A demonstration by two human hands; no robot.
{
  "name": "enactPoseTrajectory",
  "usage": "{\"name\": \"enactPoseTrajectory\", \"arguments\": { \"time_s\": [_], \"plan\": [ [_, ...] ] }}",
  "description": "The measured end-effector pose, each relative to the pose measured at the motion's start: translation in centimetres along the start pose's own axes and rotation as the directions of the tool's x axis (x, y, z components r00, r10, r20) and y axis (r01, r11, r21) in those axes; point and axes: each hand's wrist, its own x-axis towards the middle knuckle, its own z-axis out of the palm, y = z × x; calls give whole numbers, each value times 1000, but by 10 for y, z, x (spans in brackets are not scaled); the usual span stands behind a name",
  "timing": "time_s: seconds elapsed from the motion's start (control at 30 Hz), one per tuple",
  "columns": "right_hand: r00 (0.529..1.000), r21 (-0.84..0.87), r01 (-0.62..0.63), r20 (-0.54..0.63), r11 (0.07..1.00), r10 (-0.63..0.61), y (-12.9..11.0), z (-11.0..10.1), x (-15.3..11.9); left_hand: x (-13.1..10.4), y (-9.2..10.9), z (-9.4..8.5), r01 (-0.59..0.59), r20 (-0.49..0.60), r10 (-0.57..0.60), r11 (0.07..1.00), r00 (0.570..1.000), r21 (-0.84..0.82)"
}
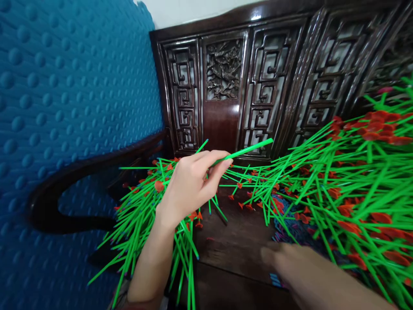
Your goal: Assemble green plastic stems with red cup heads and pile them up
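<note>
My left hand (190, 185) is closed in a pinch on a slim green stick (253, 148), which slants up to the right from between thumb and fingers. Behind the hand, in line with the stick, shows an orange-red suction cup (159, 186); the hand hides the part between. My right hand (284, 262) is low over the dark wooden seat (232, 237), its fingers smeared by motion. Next to it lie a few small blue pieces (275, 280). Whether it holds anything is not visible.
A heap of green sticks with red cups (348, 193) fills the right side; another pile (138, 228) lies left, below my left arm. Small blue and purple pieces (287, 211) lie by the right heap. Carved dark wood (222, 125) stands behind, a blue padded wall (80, 94) at left.
</note>
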Motion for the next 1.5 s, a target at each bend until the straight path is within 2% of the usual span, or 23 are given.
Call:
{"name": "enactPoseTrajectory", "arguments": {
  "time_s": [0.03, 0.07, 0.1, 0.13, 0.17, 0.23, 0.27, 0.37, 0.47, 0.57, 0.67, 0.77, 0.83, 0.87, 0.9, 0.93, 0.97, 1.03, 1.1, 1.17, 1.23, 1.5],
  "plan": [
    [991, -44, 50, 126, 998, -44, 2, 4, 6, 0, 0, -1, 1, 0, -1, 1000, 1000, -4],
    [985, -75, 51, 170, 996, -37, 2, 6, 12, 0, 1, -2, 2, 4, -2, 1000, 1000, -10],
    [964, -106, 75, 263, 992, -45, 0, 8, 19, -1, 1, -2, 5, 11, -4, 1000, 1000, -16],
    [869, -199, 95, 494, 975, 17, -3, 8, 25, -1, 1, -3, 6, 17, -6, 1000, 1000, -20],
    [774, -301, 87, 621, 950, 126, -8, 7, 32, -1, 2, -3, 5, 21, -5, 1000, 1000, -23],
    [657, -415, 76, 705, 907, 268, -20, 3, 43, -2, 2, -3, 1, 31, 0, 1000, 1000, -30],
    [626, -448, 69, 715, 891, 311, -25, 1, 48, -2, 2, -3, 1, 36, 0, 999, 999, -33],
    [583, -484, 62, 728, 873, 362, -36, -5, 57, -3, 3, -4, 6, 41, -5, 999, 999, -34],
    [589, -525, 76, 710, 848, 386, -35, -6, 64, -3, 2, -4, 15, 41, -14, 999, 999, -32],
    [624, -597, 104, 662, 796, 415, -31, -4, 74, -3, -1, -3, 32, 44, -30, 998, 999, -47],
    [692, -635, 126, 607, 762, 391, -28, -7, 90, -3, -4, -1, 76, 61, -74, 997, 995, -30],
    [802, -643, 103, 505, 759, 318, -28, -21, 113, -2, -7, 0, 140, 107, -141, 990, 984, 16],
    [896, -588, 75, 395, 805, 205, -31, -37, 130, -1, -7, -1, 157, 133, -160, 987, 978, 30],
    [942, -540, 45, 302, 840, 144, -34, -46, 138, -1, -8, -2, 158, 142, -161, 987, 977, 34],
    [983, -455, 64, 180, 888, 22, -37, -56, 146, -1, -8, -2, 156, 146, -159, 987, 976, 37],
    [992, -380, 125, 24, 916, -125, -41, -65, 153, -1, -9, -3, 151, 146, -155, 988, 977, 41],
    [961, -325, 207, -107, 923, -253, -46, -73, 158, -1, -10, -3, 143, 143, -148, 989, 978, 45],
    [876, -272, 287, -313, 918, -367, -55, -85, 164, -2, -11, -4, 119, 133, -125, 992, 983, 46],
    [822, -242, 273, -444, 931, -357, -63, -90, 166, -2, -13, -3, 96, 123, -99, 995, 987, 30],
    [798, -185, 233, -525, 955, -296, -69, -91, 165, -2, -13, -2, 83, 117, -84, 996, 990, 12],
    [791, -124, 227, -555, 966, -257, -71, -90, 165, -2, -13, -1, 73, 112, -73, 997, 991, 7],
    [799, -67, 298, -529, 952, -287, -70, -95, 168, -3, -12, 4, 35, 115, -36, 999, 993, 5]
  ]
}}
